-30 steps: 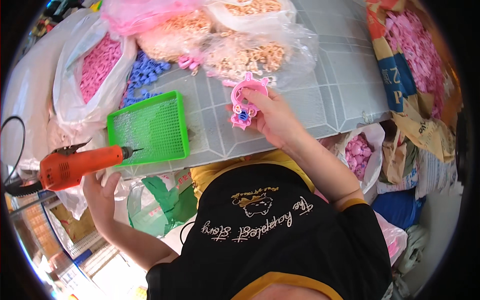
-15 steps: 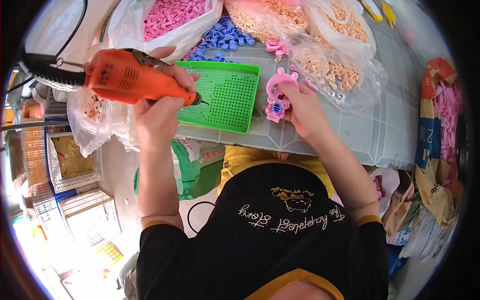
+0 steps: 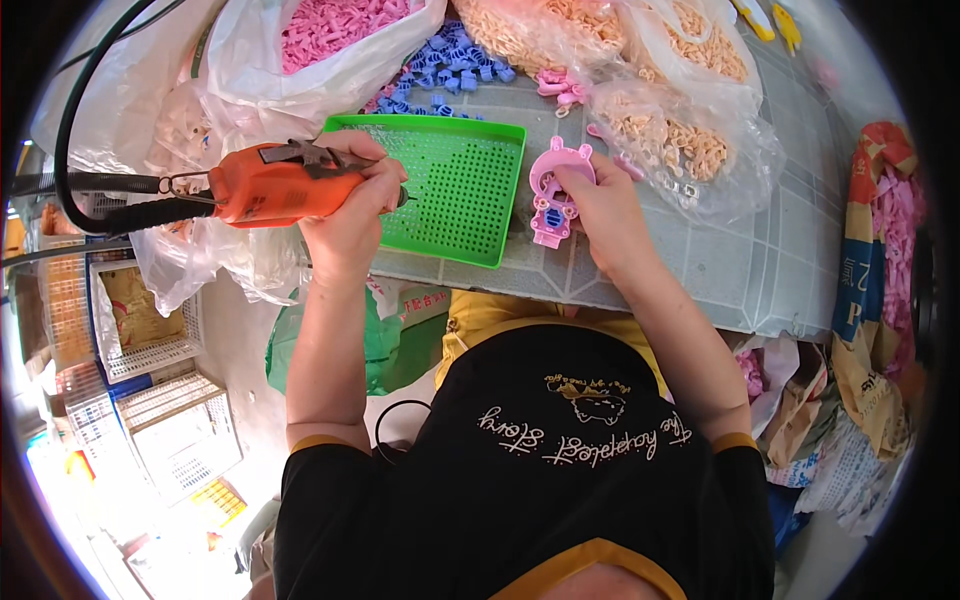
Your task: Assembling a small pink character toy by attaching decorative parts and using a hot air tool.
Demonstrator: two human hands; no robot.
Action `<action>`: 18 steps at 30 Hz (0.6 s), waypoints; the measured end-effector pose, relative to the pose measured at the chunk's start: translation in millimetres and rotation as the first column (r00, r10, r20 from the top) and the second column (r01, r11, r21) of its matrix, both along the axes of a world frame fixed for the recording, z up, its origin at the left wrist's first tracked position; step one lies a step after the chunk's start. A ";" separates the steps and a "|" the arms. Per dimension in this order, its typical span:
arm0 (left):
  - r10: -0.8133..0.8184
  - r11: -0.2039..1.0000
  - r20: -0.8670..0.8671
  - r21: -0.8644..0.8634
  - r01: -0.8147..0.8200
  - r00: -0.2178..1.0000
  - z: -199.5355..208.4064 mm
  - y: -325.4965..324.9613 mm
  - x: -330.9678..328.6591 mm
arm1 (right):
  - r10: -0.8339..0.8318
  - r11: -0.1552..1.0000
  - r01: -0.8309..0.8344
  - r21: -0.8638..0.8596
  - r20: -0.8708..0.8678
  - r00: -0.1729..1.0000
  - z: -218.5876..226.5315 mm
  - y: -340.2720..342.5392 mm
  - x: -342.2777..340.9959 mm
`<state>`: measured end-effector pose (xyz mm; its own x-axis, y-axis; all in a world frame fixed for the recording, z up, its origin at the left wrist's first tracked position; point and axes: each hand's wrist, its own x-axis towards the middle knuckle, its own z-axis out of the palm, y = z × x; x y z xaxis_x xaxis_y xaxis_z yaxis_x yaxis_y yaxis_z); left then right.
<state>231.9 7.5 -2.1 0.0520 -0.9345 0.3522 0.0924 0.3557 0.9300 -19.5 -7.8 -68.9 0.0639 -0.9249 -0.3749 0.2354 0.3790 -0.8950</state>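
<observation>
My left hand (image 3: 352, 205) is wrapped round an orange electric screwdriver (image 3: 275, 187), whose thin bit points right above a green perforated tray (image 3: 470, 195). Coiled black cable runs from its back end. To the right of the tray, my right hand (image 3: 612, 215) pinches a pink plastic part (image 3: 553, 225) with a ring-shaped top, two small ears and a blue piece (image 3: 552, 219) in its lower half. The thumb lies inside the ring; some fingers are hidden behind the part. Screwdriver tip and pink part are well apart.
Along the far side are a white bag of pink parts (image 3: 335, 30), a heap of blue pieces (image 3: 455, 65), and clear bags of peach-coloured parts (image 3: 675, 145). Yellow-handled tools (image 3: 785, 28) lie far right. A sack (image 3: 862, 290) of pink pieces stands right; crates (image 3: 150, 320) stand left.
My left hand has shifted slightly right with the screwdriver, which now lies more level. The right hand still holds the pink part in nearly the same place.
</observation>
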 end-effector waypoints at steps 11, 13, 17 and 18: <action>-0.040 0.999 -0.019 -0.021 0.039 0.999 -4.5 3.0 -2.0 | 0.034 0.998 -0.037 -0.056 -0.054 0.998 -9.0 -1.4 -2.2; 0.008 0.999 0.047 -0.037 -0.006 0.999 -5.5 5.0 -5.4 | 0.026 0.995 -0.034 -0.099 -0.083 0.996 -12.0 -0.9 -2.7; -0.029 0.988 0.029 -0.152 0.033 0.999 4.5 5.7 -9.9 | 0.038 0.989 -0.060 -0.136 -0.159 0.987 -8.1 -1.3 -1.3; -0.010 0.982 0.072 -0.188 0.023 0.997 12.5 5.0 -18.0 | 0.018 0.991 -0.040 -0.130 -0.169 0.985 -11.2 -2.4 -1.3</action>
<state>213.9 12.5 10.3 0.0056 -0.8512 0.5248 0.0360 0.5246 0.8506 -20.8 -10.3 -80.1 0.0384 -0.9657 -0.2569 0.0687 0.2590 -0.9634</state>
